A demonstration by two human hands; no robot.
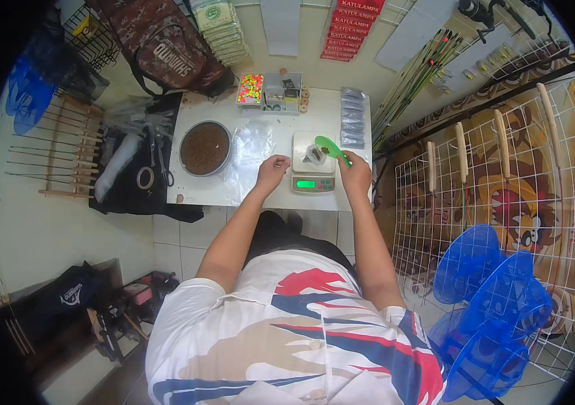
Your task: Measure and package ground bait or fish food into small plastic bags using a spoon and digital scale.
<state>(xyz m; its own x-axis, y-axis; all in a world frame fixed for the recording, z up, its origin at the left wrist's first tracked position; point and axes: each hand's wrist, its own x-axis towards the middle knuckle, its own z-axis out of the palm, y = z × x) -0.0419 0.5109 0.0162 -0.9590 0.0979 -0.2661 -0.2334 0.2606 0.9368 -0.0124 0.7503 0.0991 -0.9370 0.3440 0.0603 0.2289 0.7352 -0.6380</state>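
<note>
My right hand (355, 171) grips the handle of a green plastic scoop (329, 146). A little dark, crumbly material lies on the scoop's head. Beside and partly under it, a small clear plastic bag (312, 156) with dark contents rests on the white digital scale (299, 144), whose green display is lit. Just left of the scale, my left hand (272, 174) hovers with its fingers curled together and nothing visible in them. A round metal pan (205, 148) full of brown granular material stands on the left of the white table (287, 202).
Flat clear plastic bags (252, 152) lie between pan and scale. Behind are a box of colourful floats (250, 89), a divided clear tray (282, 93) and dark packets (352, 119). Scissors (165, 164) and a tape roll (145, 178) lie left; wire racks (469, 202) stand right.
</note>
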